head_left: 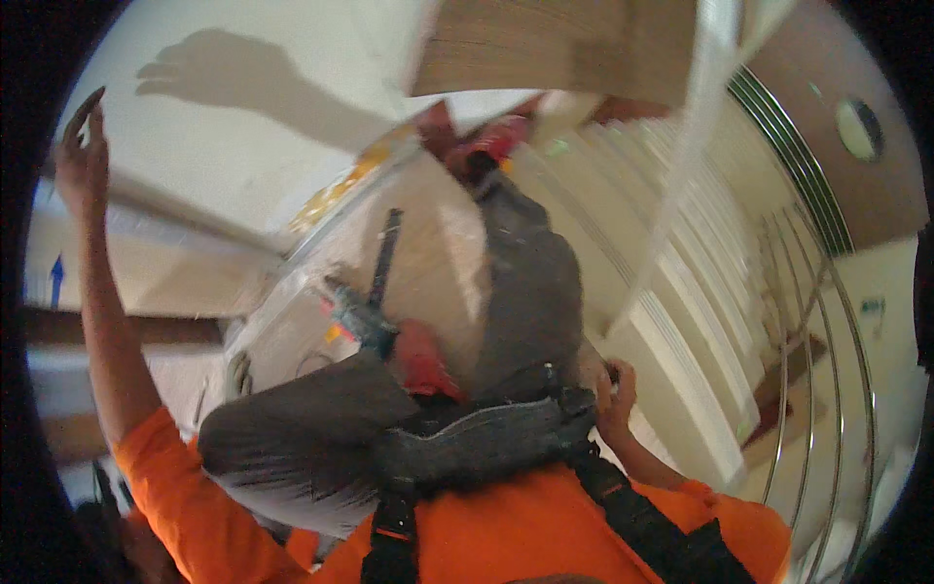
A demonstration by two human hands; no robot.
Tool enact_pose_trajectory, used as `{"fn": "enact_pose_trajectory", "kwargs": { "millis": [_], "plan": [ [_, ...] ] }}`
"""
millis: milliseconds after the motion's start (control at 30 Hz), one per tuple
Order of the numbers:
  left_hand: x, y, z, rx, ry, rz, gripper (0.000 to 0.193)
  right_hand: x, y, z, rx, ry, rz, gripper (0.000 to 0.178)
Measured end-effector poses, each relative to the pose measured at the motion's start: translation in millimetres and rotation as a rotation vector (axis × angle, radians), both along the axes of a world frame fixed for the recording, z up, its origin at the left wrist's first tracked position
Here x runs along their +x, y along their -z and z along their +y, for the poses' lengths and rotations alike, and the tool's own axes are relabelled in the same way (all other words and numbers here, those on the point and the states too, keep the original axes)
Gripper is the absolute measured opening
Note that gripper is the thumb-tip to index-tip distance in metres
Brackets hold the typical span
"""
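My left hand [86, 161] is raised at the far left, its fingers stretched out and holding nothing I can see. Whether it touches the surface beside it is unclear. Beside my hip, my right hand [615, 394] has its fingers curled in, near a dark waist pouch [486, 448]. A small dark spot shows at those fingertips, too blurred to name. On the floor by my red shoe [423, 360] lies a green and black power tool [355, 316], with a dark flat bar [386, 255] just beyond it.
Stairs [671, 292] descend on the right, next to a curved metal railing [812, 389]. A wooden panel [555, 49] and a pale upright post [686, 165] stand ahead. A white wall [321, 58] carries my arm's shadow. A pale glove-like item [236, 375] lies near my knee.
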State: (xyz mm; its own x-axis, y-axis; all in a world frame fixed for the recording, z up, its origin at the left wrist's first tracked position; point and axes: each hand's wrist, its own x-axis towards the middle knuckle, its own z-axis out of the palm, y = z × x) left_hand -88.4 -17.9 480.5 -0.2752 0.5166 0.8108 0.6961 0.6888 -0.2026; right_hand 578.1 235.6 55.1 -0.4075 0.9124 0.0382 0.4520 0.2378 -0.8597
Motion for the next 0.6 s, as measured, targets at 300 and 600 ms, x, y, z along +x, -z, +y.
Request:
{"fn": "enact_pose_trajectory", "kwargs": {
  "millis": [300,600],
  "plan": [
    [119.8,110.6,207.9,-0.734,0.326,-0.855,0.039,182.4,147.7,-36.3,0.178,0.757,-0.936,0.044],
    [147.4,110.7,309.9,-0.937,0.402,-0.85,0.04,157.0,168.5,-24.4,0.107,0.957,-1.11,0.039]
  ]
}}
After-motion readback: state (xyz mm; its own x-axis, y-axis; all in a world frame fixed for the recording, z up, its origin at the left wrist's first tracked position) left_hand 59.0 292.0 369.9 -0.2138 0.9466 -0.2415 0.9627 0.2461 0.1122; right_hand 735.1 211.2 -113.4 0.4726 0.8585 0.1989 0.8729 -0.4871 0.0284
